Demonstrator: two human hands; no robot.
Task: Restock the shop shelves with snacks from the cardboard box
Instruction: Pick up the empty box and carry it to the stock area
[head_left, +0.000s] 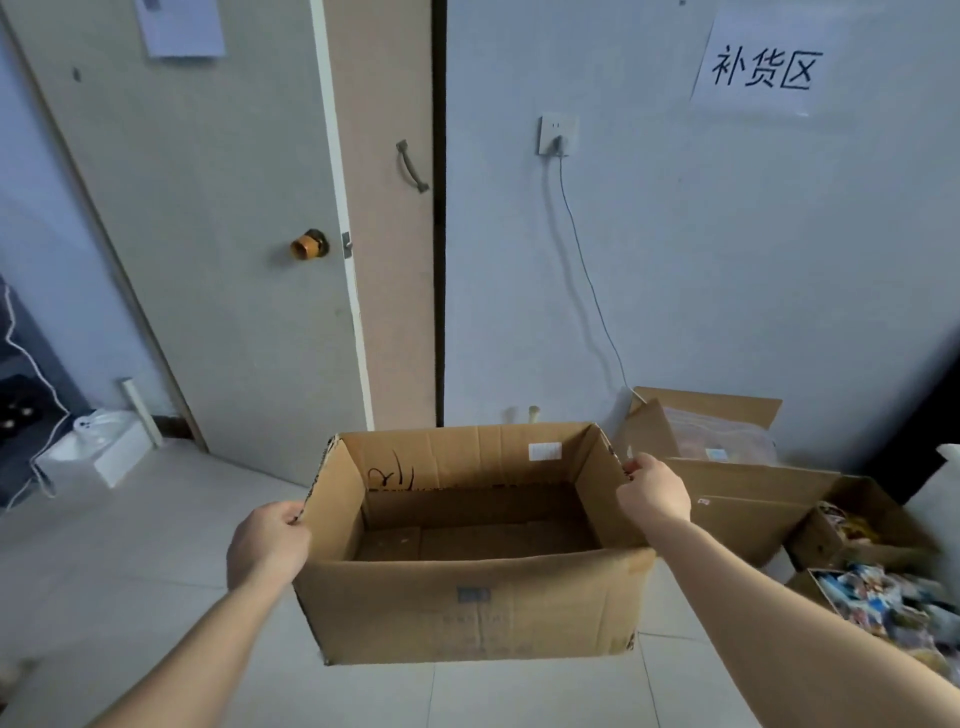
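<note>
A brown cardboard box (467, 608) is held up in front of me above the tiled floor, its top open and its inside bare. My left hand (267, 540) grips the box's left rim, fingers curled over the edge. My right hand (653, 493) pinches the right rim near the far corner. Colourful snack packets (883, 603) fill other open cardboard boxes on the floor at the right.
A further open carton (701, 426) with clear bags stands against the wall behind. A pale door (218, 234) with an orange knob is at the left. A cable hangs from a wall socket (557, 134). A white bag and box (98, 441) lie at far left.
</note>
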